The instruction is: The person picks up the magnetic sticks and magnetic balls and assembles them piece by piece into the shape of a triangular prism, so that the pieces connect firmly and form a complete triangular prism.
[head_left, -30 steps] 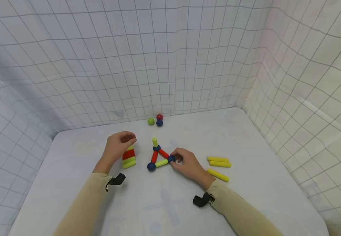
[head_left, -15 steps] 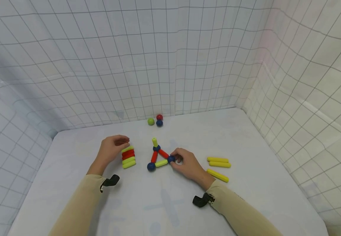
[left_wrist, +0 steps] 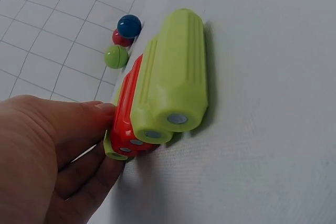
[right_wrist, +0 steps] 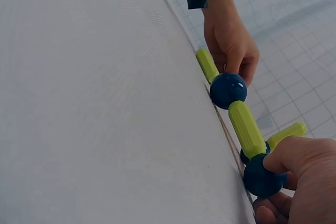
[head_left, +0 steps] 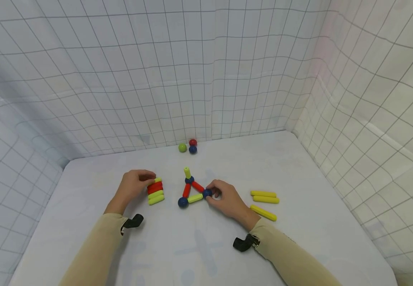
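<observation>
My left hand (head_left: 131,186) pinches the farthest yellow-green magnetic rod (head_left: 158,180) of a short row. Beside that rod lie red rods (head_left: 155,186) and two more yellow-green rods (left_wrist: 178,72), side by side on the table. My right hand (head_left: 225,198) grips a blue ball (head_left: 207,193) at the right corner of a flat triangle. Two red rods (head_left: 187,190) and one yellow-green rod (head_left: 195,198) form its sides. Other blue balls sit at the left corner (head_left: 183,202) and far corner (head_left: 190,180); from the far one a yellow-green rod (head_left: 187,172) sticks up.
At the table's back edge sit a green ball (head_left: 182,147), a red ball (head_left: 192,142) and a blue ball (head_left: 192,149). Three longer yellow rods (head_left: 264,199) lie to the right, near my right forearm. Grid-patterned cloth (head_left: 177,79) hangs behind and at both sides.
My left hand has moved left and toward me, then down onto the far rod of the row. My right hand stays on the blue ball.
</observation>
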`<state>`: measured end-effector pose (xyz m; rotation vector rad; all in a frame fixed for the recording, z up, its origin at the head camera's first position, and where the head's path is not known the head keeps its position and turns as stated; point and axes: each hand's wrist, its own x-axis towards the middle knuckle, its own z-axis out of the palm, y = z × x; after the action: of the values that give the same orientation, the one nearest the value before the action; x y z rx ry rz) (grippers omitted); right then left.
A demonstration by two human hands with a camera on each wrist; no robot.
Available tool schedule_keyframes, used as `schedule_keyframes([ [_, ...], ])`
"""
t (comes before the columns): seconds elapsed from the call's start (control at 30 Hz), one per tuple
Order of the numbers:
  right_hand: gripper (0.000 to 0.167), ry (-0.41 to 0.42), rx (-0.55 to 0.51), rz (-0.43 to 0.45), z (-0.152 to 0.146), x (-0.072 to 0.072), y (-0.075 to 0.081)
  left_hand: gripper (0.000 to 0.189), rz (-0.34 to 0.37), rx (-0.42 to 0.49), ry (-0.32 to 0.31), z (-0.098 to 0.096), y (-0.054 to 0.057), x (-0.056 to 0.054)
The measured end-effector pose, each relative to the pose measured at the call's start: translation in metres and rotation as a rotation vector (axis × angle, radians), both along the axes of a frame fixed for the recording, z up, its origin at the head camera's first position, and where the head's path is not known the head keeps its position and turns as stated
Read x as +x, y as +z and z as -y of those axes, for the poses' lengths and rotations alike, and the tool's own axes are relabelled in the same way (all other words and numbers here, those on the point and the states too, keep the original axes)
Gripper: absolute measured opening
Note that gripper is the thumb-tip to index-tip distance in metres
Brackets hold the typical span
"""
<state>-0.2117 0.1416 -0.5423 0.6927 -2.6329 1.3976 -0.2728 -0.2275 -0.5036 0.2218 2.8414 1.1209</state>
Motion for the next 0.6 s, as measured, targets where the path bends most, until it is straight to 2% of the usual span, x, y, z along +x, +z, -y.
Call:
schedule_keyframes([
  [0.2,0.021,0.006,-0.007,-0.002,-0.0002,-0.0002,0.0008,0.027,-0.018,-0.034,0.01,0.0005,-0.0014,-0.0033],
  [0.43,0.021,-0.006,0.004,0.012,-0.0004,-0.0009,0.0008,0.028,-0.031,-0.133,-0.042,-0.0034,0.0031,-0.0084],
  [0.6,0.021,0.001,-0.002,0.018,-0.0006,-0.0009,-0.0002,0.027,-0.014,-0.142,-0.042,-0.0058,0.0048,-0.0097],
])
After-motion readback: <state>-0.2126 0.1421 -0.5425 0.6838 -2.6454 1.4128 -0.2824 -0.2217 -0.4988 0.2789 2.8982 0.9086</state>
